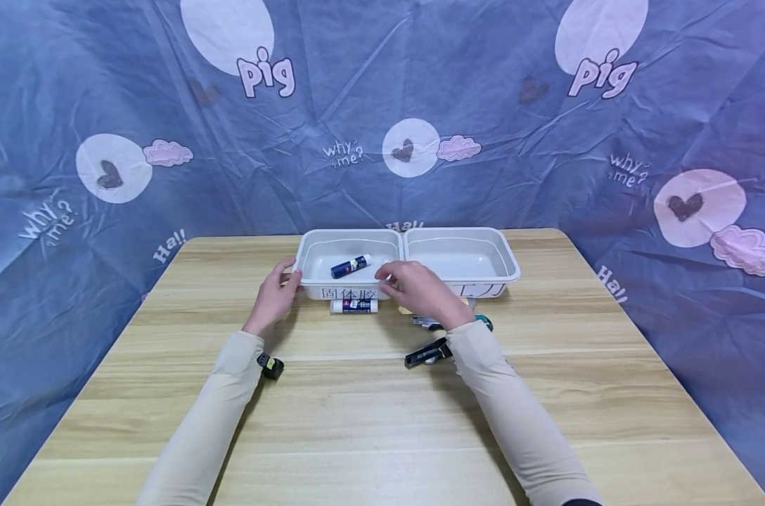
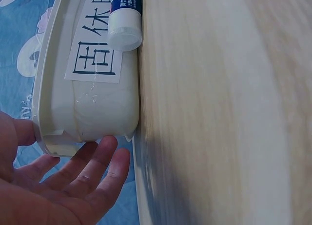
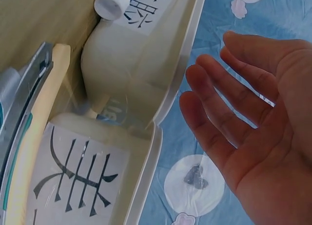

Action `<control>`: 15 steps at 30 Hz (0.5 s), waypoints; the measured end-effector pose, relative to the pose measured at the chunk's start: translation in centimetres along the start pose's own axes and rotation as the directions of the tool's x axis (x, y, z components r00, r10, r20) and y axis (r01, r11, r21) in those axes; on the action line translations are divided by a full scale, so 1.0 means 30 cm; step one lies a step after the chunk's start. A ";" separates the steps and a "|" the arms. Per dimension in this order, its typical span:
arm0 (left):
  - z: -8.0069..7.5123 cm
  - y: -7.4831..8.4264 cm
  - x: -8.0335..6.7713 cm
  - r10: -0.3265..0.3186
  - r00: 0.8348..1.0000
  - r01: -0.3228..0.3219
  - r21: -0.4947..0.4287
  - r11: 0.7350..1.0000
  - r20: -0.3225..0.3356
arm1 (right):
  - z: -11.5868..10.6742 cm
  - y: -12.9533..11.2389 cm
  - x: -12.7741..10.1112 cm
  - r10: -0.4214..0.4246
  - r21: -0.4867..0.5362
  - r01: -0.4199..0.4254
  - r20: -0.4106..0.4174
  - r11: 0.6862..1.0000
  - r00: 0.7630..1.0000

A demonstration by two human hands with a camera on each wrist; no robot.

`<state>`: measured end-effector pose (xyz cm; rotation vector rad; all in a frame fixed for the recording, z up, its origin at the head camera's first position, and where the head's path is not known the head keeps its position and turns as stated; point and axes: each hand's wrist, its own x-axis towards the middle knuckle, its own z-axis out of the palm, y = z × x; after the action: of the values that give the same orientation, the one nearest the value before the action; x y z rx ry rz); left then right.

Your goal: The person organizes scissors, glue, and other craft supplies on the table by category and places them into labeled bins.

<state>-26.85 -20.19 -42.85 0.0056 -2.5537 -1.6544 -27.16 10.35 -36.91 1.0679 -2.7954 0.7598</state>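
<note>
My left hand [image 1: 276, 299] is at the left end of a white plastic bin [image 1: 316, 270], fingertips against the end wall and thumb at the rim [image 2: 41, 127]. Inside that bin lies a blue glue stick [image 1: 351, 266] with a white cap. A second glue stick [image 1: 354, 306] lies on the table against the labelled front wall. Over the front rim near that bin's right end, my right hand [image 1: 417, 287] hovers with loosely bent fingers and nothing in them. In the right wrist view its palm and fingers [image 3: 239, 108] show, apart from the bin's rim.
A second white bin [image 1: 484, 263] stands beside the first on the right, its front label partly behind my right hand. A black utility knife [image 1: 425, 353] and other cutters [image 1: 486, 322] lie in front, partly under my right forearm. Patterned blue cloth [image 1: 332, 84] hangs behind the wooden table [image 1: 357, 422].
</note>
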 end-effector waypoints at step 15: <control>-0.001 -0.002 0.001 0.008 1.000 -0.008 -0.002 1.000 -0.001 | 0.041 -0.027 0.007 -0.007 -0.015 0.008 0.068 1.000 0.998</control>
<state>-26.88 -20.24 -42.87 -0.0046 -2.5482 -1.6536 -26.66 9.12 -37.60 1.1224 -2.8466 0.7134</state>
